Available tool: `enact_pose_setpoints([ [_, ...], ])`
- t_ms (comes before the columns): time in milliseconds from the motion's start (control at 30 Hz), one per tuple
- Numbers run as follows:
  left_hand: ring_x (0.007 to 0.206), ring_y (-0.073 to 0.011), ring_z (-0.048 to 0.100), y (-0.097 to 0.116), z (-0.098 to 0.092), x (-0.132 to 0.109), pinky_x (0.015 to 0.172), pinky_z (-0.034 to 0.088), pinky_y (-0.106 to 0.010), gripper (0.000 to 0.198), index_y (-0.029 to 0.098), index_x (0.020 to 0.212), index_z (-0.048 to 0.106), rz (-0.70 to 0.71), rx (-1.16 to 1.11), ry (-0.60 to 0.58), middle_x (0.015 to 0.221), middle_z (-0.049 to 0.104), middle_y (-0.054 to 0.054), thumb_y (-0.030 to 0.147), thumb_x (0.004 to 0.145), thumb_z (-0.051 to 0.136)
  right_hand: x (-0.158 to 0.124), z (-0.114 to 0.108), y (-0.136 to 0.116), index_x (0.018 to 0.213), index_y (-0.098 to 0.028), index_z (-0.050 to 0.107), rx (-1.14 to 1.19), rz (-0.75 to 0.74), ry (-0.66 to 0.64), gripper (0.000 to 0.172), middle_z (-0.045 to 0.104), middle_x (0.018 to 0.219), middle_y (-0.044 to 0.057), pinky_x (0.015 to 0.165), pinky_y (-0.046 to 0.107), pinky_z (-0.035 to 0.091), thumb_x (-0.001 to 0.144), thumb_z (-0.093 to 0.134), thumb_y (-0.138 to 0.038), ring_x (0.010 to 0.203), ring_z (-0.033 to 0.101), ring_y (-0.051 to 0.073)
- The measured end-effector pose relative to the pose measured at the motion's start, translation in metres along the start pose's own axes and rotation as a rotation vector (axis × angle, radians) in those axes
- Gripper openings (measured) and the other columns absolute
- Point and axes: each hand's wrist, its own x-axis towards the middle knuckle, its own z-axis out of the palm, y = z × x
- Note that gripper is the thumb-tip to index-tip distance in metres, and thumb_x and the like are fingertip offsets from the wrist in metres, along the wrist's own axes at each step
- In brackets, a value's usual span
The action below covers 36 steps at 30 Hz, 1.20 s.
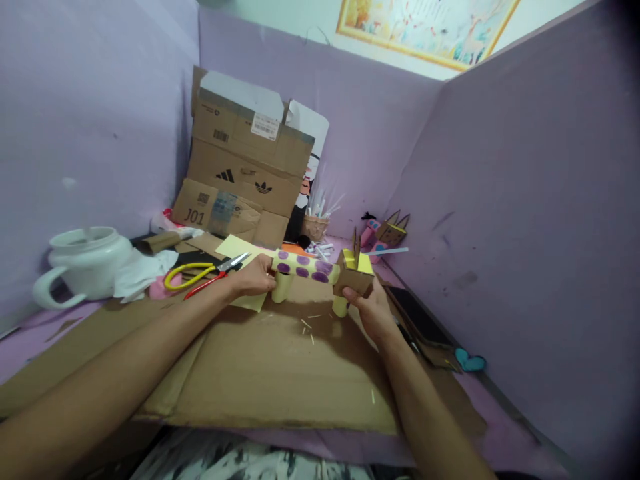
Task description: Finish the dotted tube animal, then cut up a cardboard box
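A handmade cardboard animal figure [304,265] stands in the middle. Its body is a yellow tube with purple spots, on short yellow tube legs. At its right end sits a small brown cardboard box head [353,275] with pointed ears and yellow paper on top. The tube's left end is pinched by my left hand [256,275], some fingers hidden behind it. My right hand [371,307] grips the box head from the right, thumb on its lower front. Scissors [193,272] with yellow and red handles lie left of my left hand.
A large cardboard sheet [295,373] covers the work surface, with thin scraps on it. At left stands a white mug-like pot [90,257]. A flattened carton [250,160] leans at the back, near a basket of paper rolls [316,228]. Purple walls enclose the sides.
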Motion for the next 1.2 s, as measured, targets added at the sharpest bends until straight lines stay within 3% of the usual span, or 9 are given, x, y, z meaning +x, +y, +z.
enact_pose_setpoints([
  [200, 0.068, -0.0153, 0.057, 0.0010, -0.0053, -0.0018, 0.064, 0.046, -0.026, 0.021, 0.012, 0.076, 0.066, -0.005, -0.022, -0.007, 0.073, 0.066, -0.002, 0.023, 0.059, 0.063, 0.0002, -0.0010, 0.0029, 0.113, -0.024, 0.050, 0.030, 0.005, 0.002, 0.063, 0.062, 0.106, 0.005, 0.085, 0.037, 0.043, 0.057, 0.077, -0.027, 0.095, 0.057, 0.022],
  [367, 0.055, -0.0117, 0.048, -0.0018, -0.0025, 0.0002, 0.052, 0.039, -0.023, 0.033, 0.011, 0.063, 0.060, -0.036, -0.001, 0.043, 0.058, 0.056, 0.000, 0.042, 0.072, 0.053, 0.0002, -0.0001, 0.0015, 0.110, -0.022, 0.052, 0.025, 0.003, 0.003, 0.060, 0.062, 0.106, 0.006, 0.086, 0.038, 0.042, 0.056, 0.077, -0.027, 0.095, 0.056, 0.023],
  [867, 0.047, -0.0082, 0.036, -0.0041, -0.0006, 0.0011, 0.045, 0.028, -0.020, 0.038, 0.013, 0.052, 0.054, -0.062, 0.026, 0.070, 0.046, 0.040, 0.005, 0.047, 0.070, 0.053, 0.0011, -0.0007, 0.0023, 0.101, -0.021, 0.053, -0.010, 0.004, 0.007, 0.051, 0.060, 0.108, 0.006, 0.087, 0.038, 0.042, 0.056, 0.077, -0.029, 0.097, 0.056, 0.024],
  [1200, 0.050, -0.0095, 0.042, -0.0047, -0.0003, 0.0009, 0.046, 0.031, -0.020, 0.035, 0.013, 0.055, 0.058, -0.030, -0.010, 0.067, 0.049, 0.047, 0.003, 0.044, 0.072, 0.054, -0.0002, -0.0014, 0.0031, 0.102, -0.022, 0.053, 0.009, -0.003, -0.016, 0.051, 0.060, 0.110, 0.006, 0.086, 0.038, 0.043, 0.058, 0.076, -0.028, 0.097, 0.056, 0.023],
])
